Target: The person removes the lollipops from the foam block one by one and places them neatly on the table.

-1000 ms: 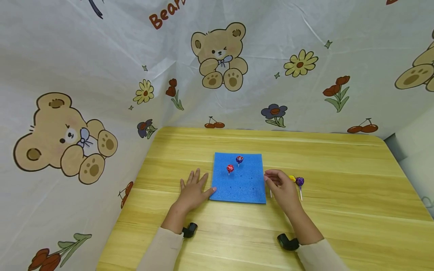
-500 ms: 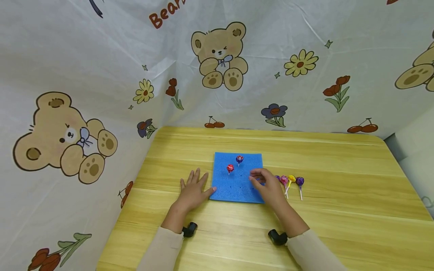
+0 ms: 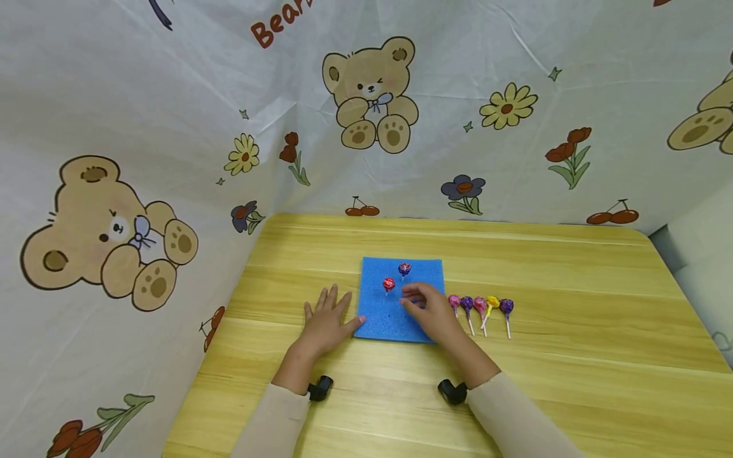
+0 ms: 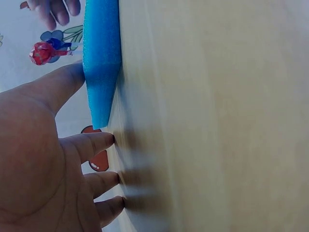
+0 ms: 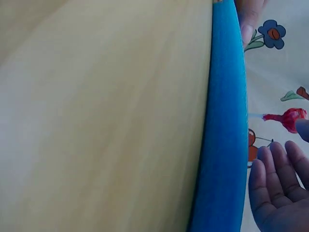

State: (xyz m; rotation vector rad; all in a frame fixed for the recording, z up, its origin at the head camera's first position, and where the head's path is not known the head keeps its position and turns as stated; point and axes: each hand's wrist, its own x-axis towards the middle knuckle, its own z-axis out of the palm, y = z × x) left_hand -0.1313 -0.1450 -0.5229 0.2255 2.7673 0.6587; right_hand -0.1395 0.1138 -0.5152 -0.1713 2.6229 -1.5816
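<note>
Blue foam (image 3: 401,305) soft, light; left hand (image 3: 324,322) lying flat, bracing left edge; right hand (image 3: 431,312) hovering over foam, grip unclear; lollipops (image 3: 481,306) light, taking by stick.

A wooden table (image 3: 572,305) carries a blue foam pad (image 3: 380,318) and loose lollipops (image 3: 481,306).

two hands low and forward, sleeves to the wrists

left hand (image 3: 324,322) flat, palm down, fingers (image 4: 91,144) spread and straight, thumb stretched out to the right. right hand (image 3: 432,312) raised a little, reaching forward and leftward, fingers (image 5: 270,169) loosely curled together near the thumb; impossible to tell whether anything is pinched between them. both forearms angled inward, cream sleeves ending at the wrists, a small dark camera under each.
</note>
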